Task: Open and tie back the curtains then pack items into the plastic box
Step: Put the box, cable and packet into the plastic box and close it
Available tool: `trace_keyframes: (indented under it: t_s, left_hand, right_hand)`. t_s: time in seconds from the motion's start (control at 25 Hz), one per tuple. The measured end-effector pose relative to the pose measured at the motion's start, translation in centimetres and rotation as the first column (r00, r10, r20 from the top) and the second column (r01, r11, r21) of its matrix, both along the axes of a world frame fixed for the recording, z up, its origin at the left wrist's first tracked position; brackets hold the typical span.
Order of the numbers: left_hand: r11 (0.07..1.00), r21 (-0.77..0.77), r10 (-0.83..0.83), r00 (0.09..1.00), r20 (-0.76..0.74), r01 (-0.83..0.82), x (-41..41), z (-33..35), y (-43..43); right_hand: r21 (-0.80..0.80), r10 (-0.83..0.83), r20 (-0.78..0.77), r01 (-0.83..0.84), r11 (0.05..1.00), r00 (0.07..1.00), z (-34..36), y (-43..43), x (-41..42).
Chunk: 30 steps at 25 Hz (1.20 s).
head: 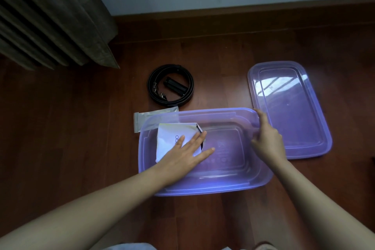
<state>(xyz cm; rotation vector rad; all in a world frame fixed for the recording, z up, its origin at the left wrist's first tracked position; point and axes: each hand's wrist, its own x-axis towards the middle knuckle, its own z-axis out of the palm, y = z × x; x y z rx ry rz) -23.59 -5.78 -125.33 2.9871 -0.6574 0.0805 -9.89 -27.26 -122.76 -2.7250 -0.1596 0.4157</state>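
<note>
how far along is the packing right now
Early in the packing. Done: the lid is off, lying on the floor right of the plastic box. In hand: the left hand lies flat on a white packet inside the box, while the right hand holds its far right rim. Left: the coiled belt, the black item inside the coil and the silver pouch still lie on the floor.

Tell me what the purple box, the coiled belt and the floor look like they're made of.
Purple box: translucent plastic, glossy; the floor shows through its walls. Coiled belt: probably leather or imitation, black with a slight sheen, metal buckle. Floor: reddish wood or wood-look laminate, with plank seams visible.
</note>
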Motion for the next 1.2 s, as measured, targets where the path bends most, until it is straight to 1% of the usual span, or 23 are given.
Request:
trace_keyframes:
  t_s: [0.08,0.28,0.36,0.4,0.48,0.52,0.56,0.6,0.64,0.68,0.72,0.76,0.8,0.84,0.88,0.92,1.04,1.12,1.16,1.2]
  left_hand:
    - [1.0,-0.01,0.001,1.0,0.0,-0.001,0.1,-0.4,-0.4]
    - [0.998,0.06,-0.009,0.999,0.054,0.006,1.0,-1.5,0.1]
    - [0.999,0.034,-0.021,0.996,0.086,0.018,1.0,-1.5,0.2]
    - [1.0,-0.011,-0.018,0.993,0.115,0.019,1.0,-1.2,0.1]
    - [0.985,-0.173,0.0,0.984,0.178,0.031,1.4,0.2,0.2]
    - [0.965,-0.262,0.055,0.972,0.228,0.007,2.5,1.1,0.8]
    - [0.936,-0.346,0.164,0.948,0.274,-0.061,4.0,2.1,1.7]
    - [0.883,-0.427,0.333,0.902,0.276,-0.195,5.8,3.1,3.0]
    - [0.777,-0.501,0.531,0.824,0.196,-0.382,7.7,3.8,4.8]
    - [0.635,-0.516,0.691,0.721,0.048,-0.575,9.5,4.3,6.8]
    - [0.526,-0.439,0.775,0.623,-0.105,-0.729,10.9,4.2,8.8]
    - [0.487,-0.305,0.797,0.559,-0.228,-0.818,11.7,3.7,10.4]
    - [0.496,-0.168,0.783,0.523,-0.336,-0.852,12.1,3.0,11.4]
    - [0.513,-0.073,0.754,0.49,-0.437,-0.855,12.4,2.2,11.9]
    - [0.507,-0.033,0.734,0.451,-0.508,-0.861,12.4,1.7,11.8]
    - [0.472,-0.03,0.735,0.413,-0.538,-0.881,12.4,1.2,11.5]
    - [0.35,-0.06,0.771,0.324,-0.548,-0.935,12.8,1.3,10.4]
    - [0.346,-0.029,0.763,0.3,-0.573,-0.938,13.0,1.7,10.3]
    - [0.348,-0.037,0.752,0.303,-0.586,-0.937,12.9,1.4,10.5]
    - [0.329,-0.065,0.745,0.302,-0.595,-0.942,12.8,1.3,10.7]
  right_hand:
    - [-0.006,-0.005,-0.003,0.005,1.0,1.0,0.0,0.0,0.0]
    - [-0.013,-0.004,-0.011,0.004,1.0,1.0,0.0,0.1,0.0]
    - [-0.006,-0.01,-0.012,0.01,1.0,1.0,0.0,0.0,0.0]
    - [-0.003,-0.015,-0.008,0.014,1.0,1.0,0.0,0.0,0.0]
    - [-0.001,-0.013,0.005,0.013,1.0,1.0,0.0,0.0,0.0]
    - [0.0,-0.01,0.009,0.01,1.0,1.0,-0.2,-0.1,0.0]
    - [-0.001,-0.011,0.009,0.011,1.0,1.0,-0.2,-0.1,0.0]
    - [-0.002,-0.014,0.006,0.014,1.0,1.0,-0.3,-0.1,0.0]
    - [-0.003,-0.016,0.002,0.016,1.0,1.0,-0.3,-0.1,0.0]
    - [-0.001,-0.018,-0.003,0.018,1.0,1.0,-0.3,-0.1,0.0]
    - [0.006,-0.021,-0.007,0.021,1.0,1.0,-0.4,-0.2,0.0]
    - [0.015,-0.025,-0.009,0.025,1.0,1.0,-0.4,-0.2,0.0]
    - [0.025,-0.027,-0.008,0.027,0.999,1.0,-0.5,-0.2,0.0]
    - [0.032,-0.024,-0.002,0.025,0.999,1.0,-0.5,-0.2,0.1]
    - [0.034,-0.022,0.002,0.021,0.999,1.0,-0.4,-0.1,0.1]
    - [0.031,-0.019,0.006,0.019,0.999,1.0,-0.4,-0.1,0.0]
    - [0.008,-0.005,0.014,0.004,1.0,1.0,-0.1,0.1,0.0]
    - [0.017,-0.008,0.006,0.008,1.0,1.0,0.0,0.0,0.0]
    - [0.027,-0.009,0.001,0.009,1.0,1.0,0.0,0.0,0.0]
    - [0.036,-0.012,-0.005,0.012,0.999,1.0,0.0,0.0,0.0]
